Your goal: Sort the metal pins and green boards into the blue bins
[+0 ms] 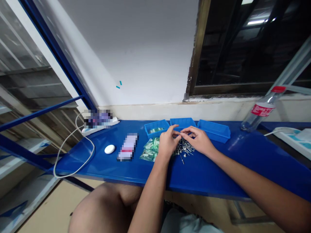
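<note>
Over a pile of metal rivets (187,148) on the blue table, my left hand (168,140) and my right hand (197,138) meet at the fingertips. Both hands are pinched; anything between the fingers is too small to make out. Green-tinted plastic packets (151,149) lie just left of my left hand. Behind the hands stand three blue bins: the left bin (148,127) holds some small packets, the middle bin (183,121) is partly hidden by my fingers, and the right bin (216,131) sits beyond my right hand.
On the blue table (97,166) are a white round case (109,149), a blurred phone-like item (128,146) and a power strip (100,127) with a looping cable. A plastic bottle (262,110) stands at the right, near a white device (295,139).
</note>
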Action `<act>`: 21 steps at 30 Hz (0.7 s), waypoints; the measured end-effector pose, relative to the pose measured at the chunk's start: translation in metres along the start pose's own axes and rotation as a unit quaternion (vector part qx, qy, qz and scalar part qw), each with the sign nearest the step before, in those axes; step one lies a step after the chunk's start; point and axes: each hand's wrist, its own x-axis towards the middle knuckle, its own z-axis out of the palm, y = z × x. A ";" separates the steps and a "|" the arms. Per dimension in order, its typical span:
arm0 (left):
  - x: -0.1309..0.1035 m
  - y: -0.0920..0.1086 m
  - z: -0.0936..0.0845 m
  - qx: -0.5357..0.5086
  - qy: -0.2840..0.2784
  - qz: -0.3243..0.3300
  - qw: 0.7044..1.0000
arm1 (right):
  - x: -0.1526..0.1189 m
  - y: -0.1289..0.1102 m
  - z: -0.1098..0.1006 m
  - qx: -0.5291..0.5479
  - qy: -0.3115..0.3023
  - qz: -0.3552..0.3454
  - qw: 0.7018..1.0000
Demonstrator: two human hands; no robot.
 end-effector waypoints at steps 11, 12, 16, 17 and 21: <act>0.007 -0.007 0.003 -0.168 0.069 -0.006 0.983 | 0.000 0.005 -0.002 0.021 -0.023 0.018 0.999; 0.007 -0.007 0.003 -0.182 0.068 -0.007 0.981 | 0.000 0.006 -0.001 0.032 -0.033 0.030 0.999; 0.007 -0.005 0.002 -0.202 0.072 -0.007 0.977 | 0.001 0.009 -0.001 0.082 -0.036 0.109 0.990; 0.006 -0.005 0.002 -0.198 0.078 -0.008 0.977 | 0.001 0.010 -0.002 0.100 -0.026 0.128 0.986; 0.005 -0.005 0.000 -0.159 0.110 -0.015 0.981 | 0.007 0.014 -0.003 0.162 0.043 0.173 0.971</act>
